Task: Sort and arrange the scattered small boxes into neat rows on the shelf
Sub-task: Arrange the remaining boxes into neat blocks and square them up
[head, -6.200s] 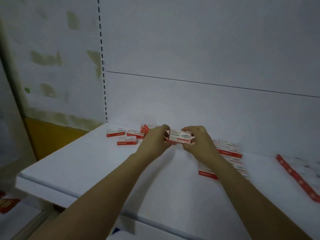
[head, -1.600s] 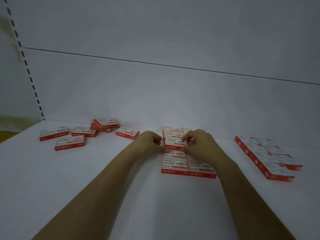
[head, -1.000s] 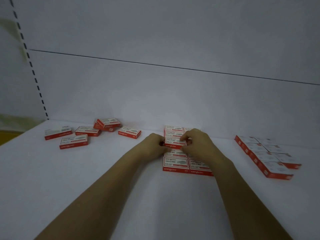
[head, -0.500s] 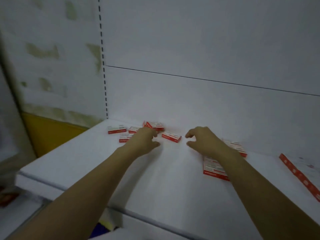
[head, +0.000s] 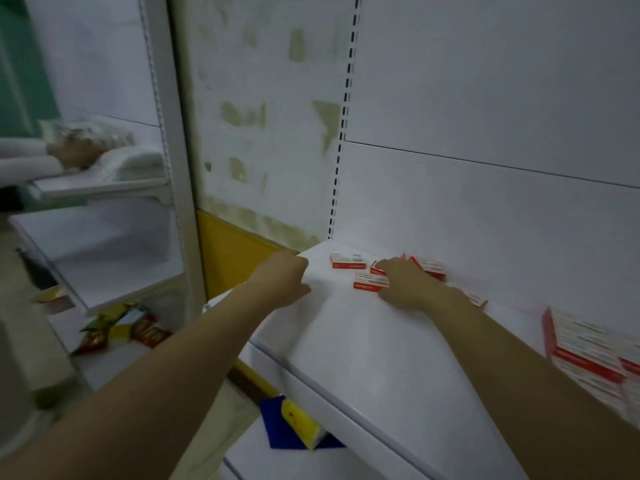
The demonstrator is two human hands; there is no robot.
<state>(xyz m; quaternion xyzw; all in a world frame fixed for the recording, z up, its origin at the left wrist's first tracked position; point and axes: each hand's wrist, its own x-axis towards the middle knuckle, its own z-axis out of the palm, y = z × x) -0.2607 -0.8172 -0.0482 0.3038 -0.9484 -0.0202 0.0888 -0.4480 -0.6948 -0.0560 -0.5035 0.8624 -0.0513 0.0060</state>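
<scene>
Several small red-and-white boxes lie scattered at the back left of the white shelf (head: 363, 358): one near the corner (head: 348, 261), one in front of it (head: 369, 282), one tilted against the back panel (head: 429, 266). My right hand (head: 405, 285) lies over this cluster, its fingertips touching the front box and hiding another. My left hand (head: 284, 278) hovers at the shelf's left edge with loosely curled fingers and holds nothing. The tidy block of boxes (head: 588, 348) sits at the far right, blurred and partly cut off.
A perforated upright (head: 341, 133) marks the shelf's back left corner. Below the shelf lies a blue and yellow packet (head: 294, 424). The neighbouring shelf unit (head: 104, 271) on the left holds snack packets (head: 121, 327) low down. A person's white sleeve (head: 20, 157) shows far left.
The view has swung left. Both hands have left the tidy block and moved left; my right hand now lies on the scattered boxes and my left hand is at the shelf's left edge.
</scene>
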